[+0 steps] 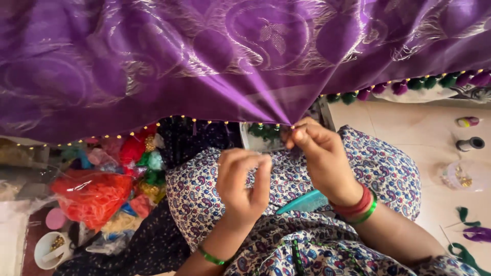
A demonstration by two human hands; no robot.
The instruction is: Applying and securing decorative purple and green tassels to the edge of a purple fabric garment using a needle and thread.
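At the far left, a small white cup point(47, 249) sits on the floor beside a clear bag of orange thread point(92, 197), with a heap of other coloured thread bundles point(143, 168) just behind it. Across the whole top hangs a purple cloth point(204, 56) woven with pale paisley shapes; its lower edge carries a row of small gold beads point(153, 125) on the left stretch.

Next comes the left hand point(244, 180), raised over the lap with a green bangle at the wrist. Its fingers are curled in and the thumb and forefinger are pressed close together; whether a thread or needle sits between them is too fine to tell.

Just below and to the right, a teal comb point(304, 202) lies on the lap, on the patterned dress.

The right hand point(323, 156), with red and green bangles, pinches the hem of the purple cloth between its fingertips, pulling the fabric into tight folds that fan up from that spot.

Further right, the hem bears purple and green tassels point(424, 83). On the pale floor at the far right lie a dark spool point(469, 144), a clear container point(458, 175) and loose strands of green and purple thread point(473, 237).
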